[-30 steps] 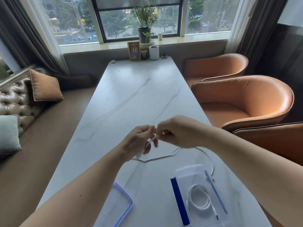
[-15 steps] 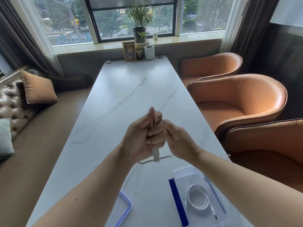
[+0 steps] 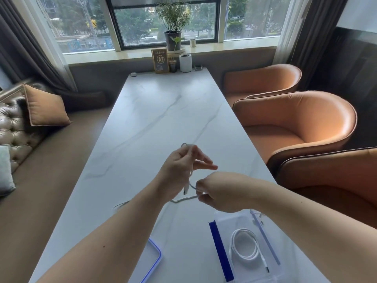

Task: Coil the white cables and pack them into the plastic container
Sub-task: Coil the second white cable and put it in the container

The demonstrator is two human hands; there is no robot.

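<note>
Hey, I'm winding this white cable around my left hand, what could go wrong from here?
Two risks. The loop over your left hand looks loose, so the cable may slip off your fingers and unwind. The slack on the table trails under your left arm toward the lid, so it may snag as your right hand pulls. The container already holds one coiled cable.

The framed table sign [image 3: 160, 61] at the table's far end reads "A2".

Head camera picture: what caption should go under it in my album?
Two hands, left hand and right hand, loop a white cable above a marble table; another coil lies in the plastic container.
</note>
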